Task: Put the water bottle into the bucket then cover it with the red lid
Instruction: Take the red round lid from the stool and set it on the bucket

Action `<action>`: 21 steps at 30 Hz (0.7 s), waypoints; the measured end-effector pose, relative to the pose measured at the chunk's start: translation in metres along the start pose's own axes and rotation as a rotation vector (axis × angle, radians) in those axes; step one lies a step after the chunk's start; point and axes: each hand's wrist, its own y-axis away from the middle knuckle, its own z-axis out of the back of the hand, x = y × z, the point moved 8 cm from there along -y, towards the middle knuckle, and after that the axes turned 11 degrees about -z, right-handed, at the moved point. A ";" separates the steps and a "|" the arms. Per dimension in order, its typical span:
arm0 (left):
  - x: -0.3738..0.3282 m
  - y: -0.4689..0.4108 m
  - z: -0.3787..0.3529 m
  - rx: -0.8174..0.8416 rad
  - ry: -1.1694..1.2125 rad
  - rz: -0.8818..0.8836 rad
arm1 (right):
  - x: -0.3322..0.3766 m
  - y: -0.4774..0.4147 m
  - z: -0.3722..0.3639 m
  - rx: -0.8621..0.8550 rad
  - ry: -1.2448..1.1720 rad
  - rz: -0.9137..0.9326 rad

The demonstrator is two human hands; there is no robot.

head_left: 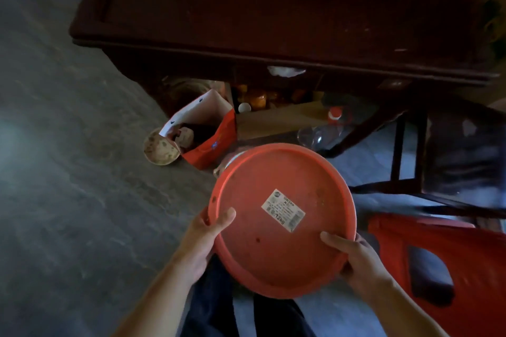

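Note:
A round red lid (273, 249) with a white label near its middle fills the centre of the view. My left hand (204, 241) grips its left rim, thumb on top. My right hand (356, 257) grips its lower right rim. Only a sliver of the pale bucket (228, 163) shows past the lid's upper left edge; the rest lies hidden beneath. Whether the lid touches the bucket I cannot tell. The bucket's inside is covered, so no water bottle shows there.
A dark wooden table (273, 22) stands ahead. Under it lie an open red box (210, 142), a dirty bowl (160, 149), a clear plastic bottle with a red cap (323, 133) and cardboard. A red plastic stool (438, 260) is at right.

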 end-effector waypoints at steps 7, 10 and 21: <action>0.055 -0.104 0.038 -0.027 -0.043 -0.006 | -0.006 -0.117 0.007 -0.098 0.009 -0.017; 0.082 -0.149 0.063 -0.071 -0.086 -0.035 | -0.004 -0.173 0.006 -0.114 0.036 -0.012; 0.132 -0.325 0.109 -0.165 -0.117 -0.244 | 0.043 -0.372 0.004 -0.021 0.252 0.043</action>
